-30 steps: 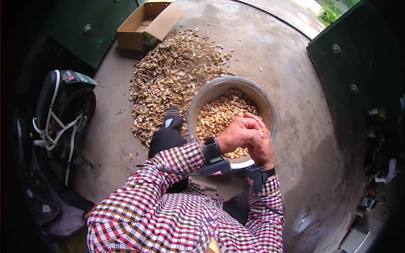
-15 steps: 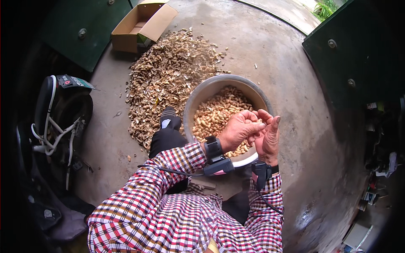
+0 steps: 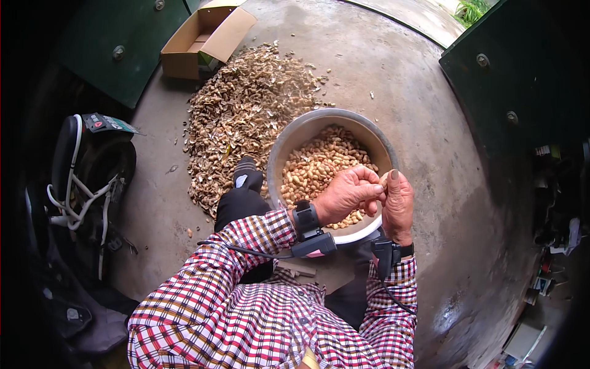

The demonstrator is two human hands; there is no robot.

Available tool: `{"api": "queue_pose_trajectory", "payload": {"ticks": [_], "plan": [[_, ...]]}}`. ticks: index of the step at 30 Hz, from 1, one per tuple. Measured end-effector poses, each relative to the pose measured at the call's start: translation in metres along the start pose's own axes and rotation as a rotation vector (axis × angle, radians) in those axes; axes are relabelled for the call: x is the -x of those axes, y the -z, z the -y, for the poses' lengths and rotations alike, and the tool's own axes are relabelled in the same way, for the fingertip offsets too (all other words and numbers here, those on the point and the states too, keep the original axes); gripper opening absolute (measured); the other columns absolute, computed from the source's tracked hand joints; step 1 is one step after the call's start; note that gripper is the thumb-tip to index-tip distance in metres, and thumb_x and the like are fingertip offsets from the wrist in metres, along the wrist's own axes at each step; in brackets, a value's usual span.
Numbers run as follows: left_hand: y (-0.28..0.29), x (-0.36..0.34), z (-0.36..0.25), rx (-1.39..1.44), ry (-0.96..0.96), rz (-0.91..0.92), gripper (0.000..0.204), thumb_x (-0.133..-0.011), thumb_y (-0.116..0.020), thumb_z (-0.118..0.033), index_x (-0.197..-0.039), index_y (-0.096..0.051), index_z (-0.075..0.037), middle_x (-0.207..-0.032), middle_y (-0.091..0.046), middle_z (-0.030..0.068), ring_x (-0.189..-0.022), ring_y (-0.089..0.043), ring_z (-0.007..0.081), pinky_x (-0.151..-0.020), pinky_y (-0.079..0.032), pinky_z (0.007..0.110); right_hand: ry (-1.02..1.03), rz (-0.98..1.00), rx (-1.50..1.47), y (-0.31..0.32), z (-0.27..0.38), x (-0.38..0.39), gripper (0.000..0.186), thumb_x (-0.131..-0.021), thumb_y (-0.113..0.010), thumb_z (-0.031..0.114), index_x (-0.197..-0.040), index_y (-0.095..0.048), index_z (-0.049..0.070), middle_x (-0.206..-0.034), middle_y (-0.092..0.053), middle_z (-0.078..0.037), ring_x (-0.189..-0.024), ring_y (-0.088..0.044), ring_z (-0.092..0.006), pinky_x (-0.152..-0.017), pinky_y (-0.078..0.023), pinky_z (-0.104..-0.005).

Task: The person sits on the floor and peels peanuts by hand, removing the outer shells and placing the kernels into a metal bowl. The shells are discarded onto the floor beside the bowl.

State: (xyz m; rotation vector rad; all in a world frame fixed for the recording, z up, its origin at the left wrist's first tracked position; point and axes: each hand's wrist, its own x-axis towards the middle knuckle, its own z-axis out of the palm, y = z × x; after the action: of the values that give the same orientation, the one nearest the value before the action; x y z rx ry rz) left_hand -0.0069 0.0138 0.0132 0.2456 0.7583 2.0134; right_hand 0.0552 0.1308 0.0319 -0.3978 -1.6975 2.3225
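My left hand [image 3: 345,197] is over the metal basin [image 3: 276,150] of unshelled peanuts [image 3: 326,154], its fingers closed and their tips meeting my other hand at the basin's right side. My right hand [image 3: 398,208] is upright there, thumb and fingers closed on a small peanut [image 3: 384,181], partly hidden by the fingertips. What is between my left fingertips is too small to make out. A broad heap of broken peanut shells [image 3: 239,104] lies beside the basin on the left, against my dark trouser leg and foot.
An open cardboard box [image 3: 224,40] stands behind the shell heap. A bicycle-like vehicle with a white frame [image 3: 80,203] is at the left. Dark green doors [image 3: 504,74] stand at both sides of the concrete floor [image 3: 442,264], with assorted clutter along the lower right.
My right hand has shifted right and closed up from the more open fingers of half a second ago; my left hand has turned slightly, still reaching toward it.
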Motion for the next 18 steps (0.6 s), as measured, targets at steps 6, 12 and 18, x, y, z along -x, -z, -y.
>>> {"api": "queue_pose_trajectory", "payload": {"ticks": [6,12,18], "plan": [[0.0,-0.002,-0.001,-0.03,-0.001,-0.045,0.014,-0.08,-0.058,-0.01,-0.089,-0.051,-0.003,-0.075,-0.06,0.0081,-0.057,-0.056,0.01,-0.052,-0.049,0.022,0.013,-0.086,0.091,0.003,0.005,0.0,0.027,-0.086,-0.051,0.03,-0.074,-0.049,0.006,-0.061,-0.048,0.003,-0.052,-0.041,-0.0025,-0.047,-0.034,-0.0158],[0.003,-0.004,-0.005,-0.171,-0.009,-0.02,0.016,-0.079,-0.059,-0.012,-0.09,-0.052,-0.003,-0.074,-0.06,0.0073,-0.056,-0.055,0.0102,-0.049,-0.045,0.02,-0.036,0.021,0.083,-0.004,0.014,0.001,0.03,-0.086,-0.052,0.03,-0.077,-0.05,0.001,-0.061,-0.056,-0.006,-0.051,-0.054,-0.0107,-0.047,-0.043,-0.0206],[0.004,-0.004,-0.004,-0.111,-0.009,0.013,0.016,-0.079,-0.059,-0.01,-0.091,-0.051,-0.004,-0.074,-0.06,0.0072,-0.055,-0.055,0.0096,-0.048,-0.044,0.02,-0.052,0.104,0.234,-0.005,0.02,0.001,0.034,-0.085,-0.05,0.034,-0.077,-0.049,0.0,-0.059,-0.055,-0.007,-0.051,-0.054,-0.0126,-0.047,-0.044,-0.0223]]}}
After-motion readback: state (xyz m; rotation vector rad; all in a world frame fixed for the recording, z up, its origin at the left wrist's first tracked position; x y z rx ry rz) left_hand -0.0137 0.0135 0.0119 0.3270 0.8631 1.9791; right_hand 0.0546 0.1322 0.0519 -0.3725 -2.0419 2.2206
